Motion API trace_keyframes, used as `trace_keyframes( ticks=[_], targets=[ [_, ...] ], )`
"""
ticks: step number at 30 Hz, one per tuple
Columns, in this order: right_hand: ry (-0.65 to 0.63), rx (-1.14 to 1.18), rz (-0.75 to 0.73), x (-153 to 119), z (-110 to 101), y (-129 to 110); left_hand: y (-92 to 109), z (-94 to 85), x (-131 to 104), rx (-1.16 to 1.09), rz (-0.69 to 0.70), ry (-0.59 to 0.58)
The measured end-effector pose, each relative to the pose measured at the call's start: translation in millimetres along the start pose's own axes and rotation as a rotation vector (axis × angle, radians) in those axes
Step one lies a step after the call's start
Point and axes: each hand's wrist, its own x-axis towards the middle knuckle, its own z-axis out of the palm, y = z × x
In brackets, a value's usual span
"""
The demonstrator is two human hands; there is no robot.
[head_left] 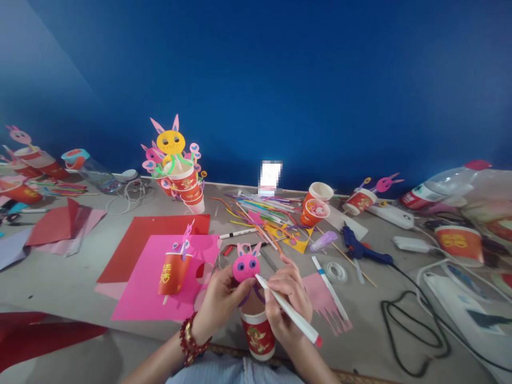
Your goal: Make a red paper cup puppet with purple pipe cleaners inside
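Observation:
Between thumb and fingers, my left hand (219, 298) grips a round pink paper bunny face (246, 266) with pointed ears and dark purple eyes. A white marker (290, 312) with a red end is held in my right hand (290, 288), its tip against the lower right of the face. Below the face stands a red paper cup (258, 333) with a gold figure, near my body; purple strips show at its rim. How the face joins the cup is hidden by my fingers. Pink fringed paper (320, 298) lies beside my right hand.
Pink and red paper sheets (136, 298) lie left, with a tipped cup puppet (174, 274) on top. Stacked cups with a yellow bunny face (171, 142) stand behind. A blue glue gun (362, 248) and its cord (416, 298) lie right, near a plastic bottle (444, 184).

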Motion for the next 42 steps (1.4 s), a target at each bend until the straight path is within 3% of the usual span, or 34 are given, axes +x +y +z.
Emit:
trace_keyframes(
  ticks=[24, 34, 42],
  targets=[
    [0.007, 0.024, 0.001, -0.8, 2.3, 0.8, -8.6, -2.7, -1.5, 0.114, 0.013, 0.018],
    [0.039, 0.047, 0.032, -5.8, 5.1, 6.5, 0.5, -0.5, -2.0, 0.088, 0.010, 0.016],
    [0.032, 0.019, 0.017, -5.6, 4.3, 6.0, -4.1, -1.0, -3.2, 0.092, -0.003, 0.031]
  ],
)
